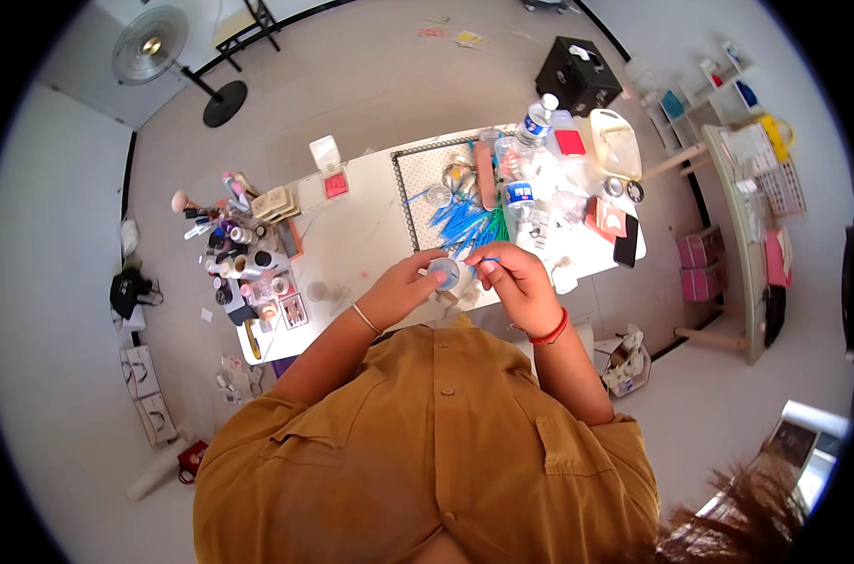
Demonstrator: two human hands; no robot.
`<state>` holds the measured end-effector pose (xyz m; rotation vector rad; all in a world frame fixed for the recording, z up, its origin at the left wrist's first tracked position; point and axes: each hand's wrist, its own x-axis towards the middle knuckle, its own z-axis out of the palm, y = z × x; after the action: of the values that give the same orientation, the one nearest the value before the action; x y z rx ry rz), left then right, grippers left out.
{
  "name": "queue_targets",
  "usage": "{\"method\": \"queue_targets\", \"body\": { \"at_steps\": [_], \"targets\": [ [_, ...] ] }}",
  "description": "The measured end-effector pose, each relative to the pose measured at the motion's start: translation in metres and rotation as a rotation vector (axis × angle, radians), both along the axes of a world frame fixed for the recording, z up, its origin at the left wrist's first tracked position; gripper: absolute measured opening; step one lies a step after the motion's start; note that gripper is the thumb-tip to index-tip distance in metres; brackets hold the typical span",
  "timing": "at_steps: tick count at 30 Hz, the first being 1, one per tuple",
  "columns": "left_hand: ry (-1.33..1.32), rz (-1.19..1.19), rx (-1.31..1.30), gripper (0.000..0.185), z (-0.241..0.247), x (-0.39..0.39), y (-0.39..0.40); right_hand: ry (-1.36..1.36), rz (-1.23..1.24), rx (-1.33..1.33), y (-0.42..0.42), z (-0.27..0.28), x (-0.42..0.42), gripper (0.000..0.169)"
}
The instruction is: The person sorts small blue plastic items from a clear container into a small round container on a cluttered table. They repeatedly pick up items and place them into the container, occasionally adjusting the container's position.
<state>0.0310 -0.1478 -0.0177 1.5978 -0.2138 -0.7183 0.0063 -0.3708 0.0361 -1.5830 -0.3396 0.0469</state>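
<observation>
My left hand [407, 282] grips a small round clear plastic container [444, 274] between thumb and fingers, close to the table's front edge. Something bluish shows inside it. Just to its right, my right hand [513, 278] pinches a thin blue stick [491, 260], probably a micro applicator brush. Beyond both hands, a loose pile of blue applicator sticks [462, 220] lies on a dotted white mat [414, 173] with a dark lace border. Several green sticks [498, 227] lie at the pile's right side. The fingers partly hide the container and the held stick.
Brushes, bottles and cosmetics [236, 240] crowd the left end of the white table [342, 240]. Water bottles [538, 120], plastic bags [550, 180] and a black phone [625, 241] occupy its right end. A pink nail-file-like bar [484, 175] lies on the mat. A small open box [335, 183] sits near the back edge.
</observation>
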Motion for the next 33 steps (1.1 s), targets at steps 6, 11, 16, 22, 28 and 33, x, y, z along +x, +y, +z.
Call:
{"method": "queue_targets", "body": {
  "at_steps": [6,11,16,22,28,33],
  "targets": [
    [-0.044,-0.127,0.028,0.044,0.001,0.004,-0.002,0.085,-0.108,-0.009,0.014,-0.007,-0.027,0.015],
    [-0.04,-0.189,0.054,0.046,-0.004,0.01,0.007,0.063,-0.203,-0.067,0.031,-0.003,-0.037,0.014],
    [-0.003,-0.219,0.026,0.051,-0.009,0.017,0.021,0.051,-0.24,-0.123,0.044,-0.006,-0.034,0.013],
    [-0.016,-0.191,0.009,0.052,-0.009,0.02,0.037,-0.099,-0.324,-0.266,0.062,0.003,-0.025,0.01],
    [-0.024,-0.187,0.003,0.049,-0.013,0.021,0.052,-0.235,-0.261,-0.487,0.076,-0.001,-0.017,0.019],
    [-0.007,-0.194,0.019,0.046,-0.009,0.025,0.062,-0.062,-0.308,-0.444,0.073,-0.003,-0.018,0.024]
  ]
}}
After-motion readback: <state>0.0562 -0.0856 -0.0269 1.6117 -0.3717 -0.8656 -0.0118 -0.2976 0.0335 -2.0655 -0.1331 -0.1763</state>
